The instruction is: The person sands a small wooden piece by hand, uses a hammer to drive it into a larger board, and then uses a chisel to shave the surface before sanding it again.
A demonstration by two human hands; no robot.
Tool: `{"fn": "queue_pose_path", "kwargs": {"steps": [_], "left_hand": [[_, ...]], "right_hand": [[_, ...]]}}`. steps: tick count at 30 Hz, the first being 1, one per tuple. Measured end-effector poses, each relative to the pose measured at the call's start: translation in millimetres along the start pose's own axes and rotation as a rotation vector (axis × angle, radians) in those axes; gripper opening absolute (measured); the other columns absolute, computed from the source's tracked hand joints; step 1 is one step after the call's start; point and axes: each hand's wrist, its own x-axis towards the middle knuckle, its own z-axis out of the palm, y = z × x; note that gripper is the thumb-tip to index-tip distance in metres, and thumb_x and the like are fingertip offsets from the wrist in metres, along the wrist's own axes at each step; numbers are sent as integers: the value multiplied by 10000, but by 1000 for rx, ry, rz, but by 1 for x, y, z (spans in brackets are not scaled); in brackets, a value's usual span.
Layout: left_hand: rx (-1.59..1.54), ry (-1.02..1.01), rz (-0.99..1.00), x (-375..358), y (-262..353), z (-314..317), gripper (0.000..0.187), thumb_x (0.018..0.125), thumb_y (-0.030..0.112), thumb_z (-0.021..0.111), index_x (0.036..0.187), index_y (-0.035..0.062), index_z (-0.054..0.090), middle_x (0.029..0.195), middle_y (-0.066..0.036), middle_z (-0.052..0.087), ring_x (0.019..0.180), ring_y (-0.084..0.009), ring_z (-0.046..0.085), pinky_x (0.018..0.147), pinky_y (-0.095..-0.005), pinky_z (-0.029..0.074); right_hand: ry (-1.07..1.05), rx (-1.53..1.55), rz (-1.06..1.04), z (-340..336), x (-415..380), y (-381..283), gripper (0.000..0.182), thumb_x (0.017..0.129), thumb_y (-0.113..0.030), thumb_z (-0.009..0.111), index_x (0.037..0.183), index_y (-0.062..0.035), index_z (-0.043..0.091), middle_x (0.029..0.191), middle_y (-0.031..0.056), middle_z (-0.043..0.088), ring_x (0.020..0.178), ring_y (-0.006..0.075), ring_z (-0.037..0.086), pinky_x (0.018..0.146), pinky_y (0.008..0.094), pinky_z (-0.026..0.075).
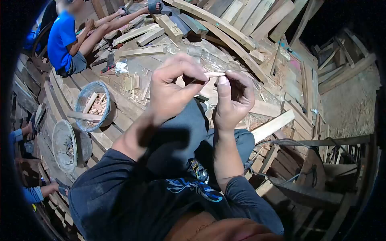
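Wood sliver (214, 74), a thin pale stick, is being held up between the two hands, in front of the person's raised knee (189, 120). It is lying roughly level, bridging the small gap between them. The left hand (173, 88) is curling its fingers tightly, and its thumb and forefinger are pinching the left end of the sliver. The right hand (234, 100) is gripping the other end, its thumb pressing up against the stick from below while the remaining fingers are folding inward. Both hands are closed narrowly on the piece and are sitting just beside each other.

Below and to the left, a round basket (90, 90) is resting on the plank floor (161, 64), holding short wood offcuts, well apart from the hands. A second, shallower pan (64, 146) is leaning just beside it. Another person in a blue shirt (60, 40) is sitting farther back among loose boards. At the left edge, someone else's hands in blue sleeves (34, 195) are showing, though what they are holding is too dark to tell.
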Motion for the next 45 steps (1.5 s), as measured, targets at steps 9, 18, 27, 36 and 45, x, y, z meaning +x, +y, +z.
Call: {"fn": "queue_pose_path", "kwargs": {"steps": [9, 18, 27, 36, 45], "left_hand": [[96, -182, -111, 9, -8, -8, 152, 779, 6, 769, 928, 15, 740, 868, -81, 691, 738, -162, 622, 678, -281, 491], [387, -288, -407, -9, -120, -44, 168, 912, 95, 706, 1044, -9, 722, 852, -65, 713, 786, -142, 657, 713, -290, 522], [152, -250, -776, -158, -306, 1, 255, 971, 96, 546, 1171, 43, 695, 733, -74, 641, 647, -128, 570, 624, -296, 480], [523, -263, -490, -174, -315, 23, 218, 912, 132, 663, 1115, 59, 690, 919, -180, 719, 767, -374, 686, 689, -412, 546], [217, -6, -897, -172, -309, 27, 229, 998, 104, 555, 1166, -22, 647, 729, -68, 658, 654, -113, 612, 607, -266, 502]], "right_hand": [[12, 155, 199, -15, 9, 14, 264, 872, -15, 756, 1071, -2, 582, 982, 98, 670, 851, 119, 640, 751, 250, 529], [182, 252, 381, -64, 14, 78, 266, 885, 15, 674, 1134, 12, 583, 895, 62, 644, 791, 118, 595, 736, 254, 488], [-374, -868, 251, -124, -99, 249, 322, 852, -108, 675, 1149, 12, 642, 1109, 198, 670, 1058, 319, 648, 953, 420, 482], [-568, -1189, 281, -116, -117, 269, 484, 829, -219, 723, 1285, -92, 624, 1445, 144, 500, 1406, 336, 383, 1139, 583, 208], [-351, -1021, 229, -121, -114, 269, 232, 825, -107, 707, 1055, -96, 732, 1216, 108, 637, 1209, 323, 544, 1085, 501, 325]]}}
